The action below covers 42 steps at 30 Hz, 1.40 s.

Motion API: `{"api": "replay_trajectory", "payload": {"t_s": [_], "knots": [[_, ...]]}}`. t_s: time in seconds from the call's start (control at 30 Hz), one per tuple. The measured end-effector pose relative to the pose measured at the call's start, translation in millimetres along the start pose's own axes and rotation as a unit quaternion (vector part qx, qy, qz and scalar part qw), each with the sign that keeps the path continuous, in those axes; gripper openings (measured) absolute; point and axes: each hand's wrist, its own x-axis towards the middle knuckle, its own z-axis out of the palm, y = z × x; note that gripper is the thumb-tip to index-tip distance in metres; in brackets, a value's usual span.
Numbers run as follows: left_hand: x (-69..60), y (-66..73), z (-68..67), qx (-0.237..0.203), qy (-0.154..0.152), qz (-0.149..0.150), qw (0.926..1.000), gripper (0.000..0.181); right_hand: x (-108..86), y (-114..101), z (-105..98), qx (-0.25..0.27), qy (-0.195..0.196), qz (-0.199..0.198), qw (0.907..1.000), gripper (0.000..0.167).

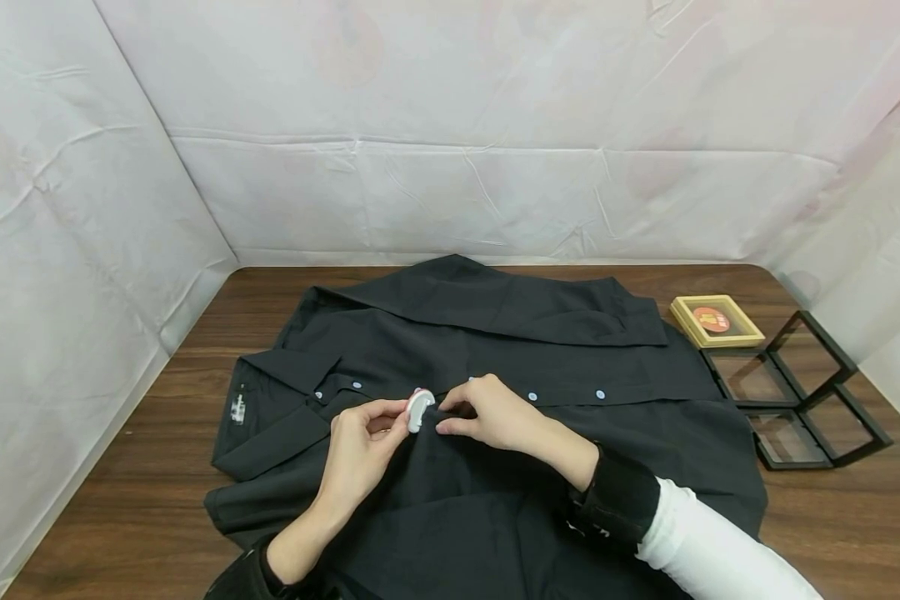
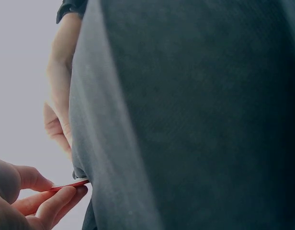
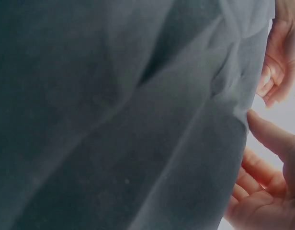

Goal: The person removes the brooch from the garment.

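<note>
A black button-up shirt (image 1: 570, 367) lies spread out with a row of pale buttons across it. My left hand (image 1: 363, 446) pinches a small flat badge (image 1: 417, 411), pale on the side facing the head camera and red at its edge. In the left wrist view the badge (image 2: 68, 185) appears edge-on, its tip against the cloth. My right hand (image 1: 495, 417) pinches a raised fold of the shirt beside the badge; in the right wrist view its thumb (image 3: 269, 134) presses the cloth edge. Shirt fabric hides part of the fingers.
A yellow-framed box (image 1: 731, 340) with an orange round label sits at the table's back right. Next to it stands a black-framed clear case (image 1: 783, 408), its lid raised. White sheeting (image 1: 457, 200) walls off the back and sides of the wooden table (image 1: 150, 500).
</note>
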Motion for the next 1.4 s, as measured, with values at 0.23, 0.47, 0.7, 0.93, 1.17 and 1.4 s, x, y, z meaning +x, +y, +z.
{"api": "replay_trajectory", "payload": {"t_s": [0.23,0.47,0.7,0.93,1.17,1.4], "knots": [[-0.4,0.6,-0.3,-0.009,0.000,0.001,1.0000,0.014,3.4,3.3,-6.0,0.058,0.003,0.047,0.9972,0.021],[-0.1,1.3,-0.6,-0.013,0.002,-0.002,0.9999,0.014,8.5,6.6,-11.8,0.089,0.025,0.060,0.9939,0.024],[-0.3,1.9,-0.6,-0.015,0.003,-0.001,0.9999,0.015,13.8,9.2,-10.2,0.128,0.010,0.092,0.9874,0.030],[0.0,1.2,-0.7,-0.021,0.006,0.005,0.9998,0.014,17.2,12.6,-4.2,0.180,-0.010,0.106,0.9779,0.029],[0.7,0.3,-0.2,-0.025,0.007,0.006,0.9996,0.014,17.8,15.2,0.4,0.252,-0.022,0.117,0.9603,0.027],[1.1,0.0,0.1,-0.023,0.010,0.004,0.9997,0.014,19.2,15.9,2.8,0.277,-0.017,0.136,0.9509,0.024]]}}
